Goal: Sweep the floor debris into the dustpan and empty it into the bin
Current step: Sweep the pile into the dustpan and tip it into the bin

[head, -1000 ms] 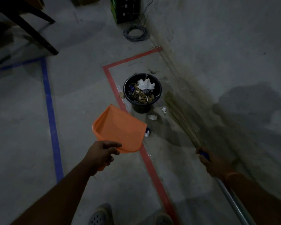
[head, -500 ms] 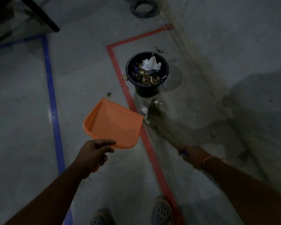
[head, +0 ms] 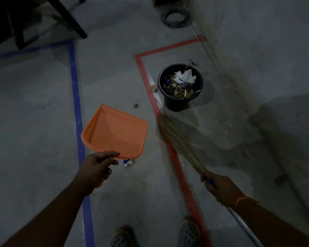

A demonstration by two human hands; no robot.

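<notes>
1. Orange plastic forms the dustpan (head: 115,132), held above the floor left of the red tape line (head: 177,157). It looks light and fairly stiff, likely easy to carry one-handed.
2. The left hand (head: 96,168) grips its handle at the near end, fingers curled round it; that handle seems the right place to hold, as the thin lip would likely flex.
3. The pan's open mouth points far and slightly left, toward the blue tape line (head: 75,86); its long axis runs from near to far.
4. The right hand (head: 219,188) is clamped round the broom (head: 178,139) where the bristle bundle meets the shaft. The bristles look springy and light, blurred at their tips.
5. The broom's long axis runs from near right to far left, tips pointing at the floor just near of the black bin (head: 180,86).
6. The bin stands inside the red tape corner, already holding paper and dry scraps.
7. A crumpled wrapper (head: 128,162) lies on the floor just beyond the left hand, under the pan's near edge, and a small scrap (head: 136,105) sits between pan and bin.
</notes>
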